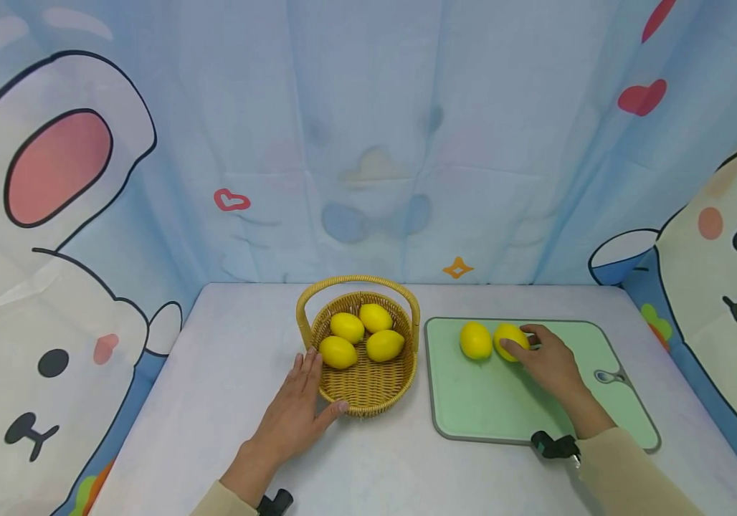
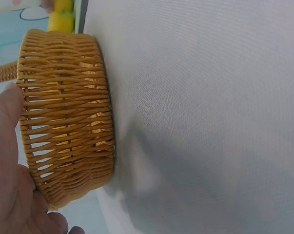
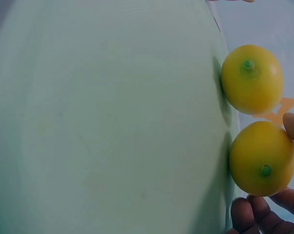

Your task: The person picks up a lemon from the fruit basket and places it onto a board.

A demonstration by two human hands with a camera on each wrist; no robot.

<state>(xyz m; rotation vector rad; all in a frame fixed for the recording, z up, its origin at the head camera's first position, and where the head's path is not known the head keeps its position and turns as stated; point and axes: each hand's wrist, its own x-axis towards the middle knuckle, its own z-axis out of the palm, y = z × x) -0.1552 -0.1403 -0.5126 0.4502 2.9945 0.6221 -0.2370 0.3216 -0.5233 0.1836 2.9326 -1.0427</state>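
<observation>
Lemon [image 1: 506, 335] on green board [image 1: 491, 401], right hand [image 1: 552, 365] pinching it between thumb and fingers. Second lemon [image 1: 475, 340] just beside it; right wrist view resolves a green stem tip [image 3: 266, 170] on each. Wicker basket [image 1: 365, 393] left of board: head view counts four lemons [image 1: 384, 345] inside, left wrist view only yellow through the weave. Left hand [image 1: 294, 416] rests against basket, fingers extended, unclenched.

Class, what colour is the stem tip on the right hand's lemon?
The held lemon has a green stem tip, clearest in the right wrist view.
</observation>
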